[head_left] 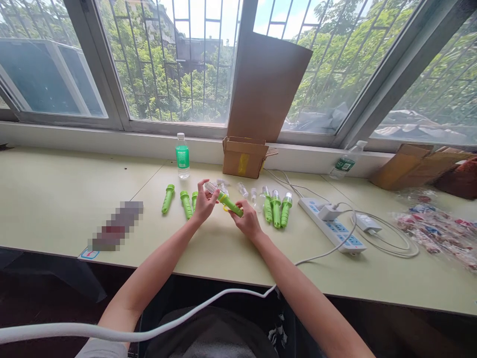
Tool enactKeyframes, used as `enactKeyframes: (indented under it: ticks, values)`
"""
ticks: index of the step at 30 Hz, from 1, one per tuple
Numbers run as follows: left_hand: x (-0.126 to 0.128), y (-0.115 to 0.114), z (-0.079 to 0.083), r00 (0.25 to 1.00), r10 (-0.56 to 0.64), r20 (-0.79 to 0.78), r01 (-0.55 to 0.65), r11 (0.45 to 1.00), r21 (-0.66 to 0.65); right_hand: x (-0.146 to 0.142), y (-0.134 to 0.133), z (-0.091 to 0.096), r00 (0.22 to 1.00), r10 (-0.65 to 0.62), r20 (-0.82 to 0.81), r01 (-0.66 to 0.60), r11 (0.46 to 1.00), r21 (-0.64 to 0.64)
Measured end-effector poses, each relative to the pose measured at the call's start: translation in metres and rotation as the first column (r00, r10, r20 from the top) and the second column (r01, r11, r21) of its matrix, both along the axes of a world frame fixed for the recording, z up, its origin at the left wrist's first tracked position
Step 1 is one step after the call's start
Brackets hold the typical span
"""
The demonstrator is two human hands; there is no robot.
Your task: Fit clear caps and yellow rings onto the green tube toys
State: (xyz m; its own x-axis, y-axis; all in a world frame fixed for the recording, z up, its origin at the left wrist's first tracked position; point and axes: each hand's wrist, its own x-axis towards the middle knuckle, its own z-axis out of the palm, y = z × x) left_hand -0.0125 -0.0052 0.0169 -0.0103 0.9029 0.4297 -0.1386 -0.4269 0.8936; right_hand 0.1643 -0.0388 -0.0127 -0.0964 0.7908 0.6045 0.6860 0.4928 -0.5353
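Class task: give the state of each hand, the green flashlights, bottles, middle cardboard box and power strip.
Held flashlight: tilted, in both hands
Left hand: closed on its clear end
Right hand: closed on its green handle
Leftmost flashlight: loose, no clear top visible
Three right flashlights: side by side, clear tops on
Left bottle: upright, capped
Right bottle: capped
Cardboard box: top flaps raised
Power strip: adapter plugged in
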Motion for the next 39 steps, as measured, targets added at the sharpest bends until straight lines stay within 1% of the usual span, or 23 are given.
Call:
enactKeyframes:
  ticks: [5, 8, 10, 12, 15, 19, 22, 25, 28, 31, 36, 39]
  values:
    - [-0.0001, 0.0004, -0.0006, 1.000, 0.004, -0.005, -0.004, 1.000, 0.001, -0.0003, -0.0006, 0.0016, 0.998, 0.007, 0.062, -0.005, 0.999, -0.037]
    - [0.0001, 0.0005, -0.0015, 1.000, -0.003, -0.009, 0.003, 1.000, 0.002, -0.0006, -0.0005, 0.0021, 0.999, 0.017, 0.027, -0.016, 0.998, -0.062]
    - [0.0002, 0.0004, -0.0016, 1.000, -0.001, -0.008, 0.001, 1.000, 0.003, -0.0008, -0.0005, 0.0021, 1.000, 0.015, -0.013, -0.016, 0.998, -0.061]
    - [0.0001, 0.0003, -0.0014, 1.000, 0.005, -0.003, -0.005, 1.000, 0.000, -0.0007, -0.0007, 0.0021, 1.000, 0.004, -0.020, -0.005, 0.998, -0.056]
    - [0.0001, 0.0005, -0.0012, 1.000, 0.007, 0.004, -0.007, 1.000, 0.000, -0.0006, -0.0014, 0.0028, 0.999, -0.020, 0.032, 0.022, 0.998, -0.063]
    - [0.0009, 0.0006, -0.0020, 1.000, 0.009, 0.006, -0.009, 1.000, -0.003, -0.0012, -0.0030, 0.0043, 0.995, -0.032, 0.098, 0.043, 0.993, -0.107]
    - [0.0022, 0.0000, -0.0026, 1.000, 0.008, 0.006, -0.008, 1.000, -0.008, -0.0026, -0.0040, 0.0048, 0.993, -0.043, 0.106, 0.056, 0.990, -0.130]
    - [0.0032, -0.0006, -0.0028, 1.000, 0.010, 0.010, -0.010, 1.000, -0.011, -0.0036, -0.0043, 0.0046, 0.997, -0.043, 0.058, 0.050, 0.992, -0.115]
    - [0.0032, -0.0006, -0.0025, 1.000, 0.009, 0.007, -0.009, 1.000, -0.002, -0.0032, -0.0041, 0.0043, 1.000, -0.018, 0.005, 0.018, 0.997, -0.075]
    - [0.0031, -0.0005, -0.0019, 1.000, 0.006, 0.005, -0.006, 1.000, -0.006, -0.0015, -0.0039, 0.0040, 1.000, -0.012, 0.022, 0.014, 0.998, -0.064]
    - [0.0056, -0.0009, -0.0023, 1.000, -0.011, 0.009, 0.011, 1.000, -0.020, 0.0016, -0.0030, 0.0035, 0.996, -0.012, 0.090, 0.027, 0.984, -0.173]
    - [0.0064, -0.0013, -0.0027, 1.000, -0.020, 0.009, 0.021, 1.000, -0.023, 0.0008, -0.0031, 0.0039, 0.998, 0.027, 0.062, -0.015, 0.980, -0.198]
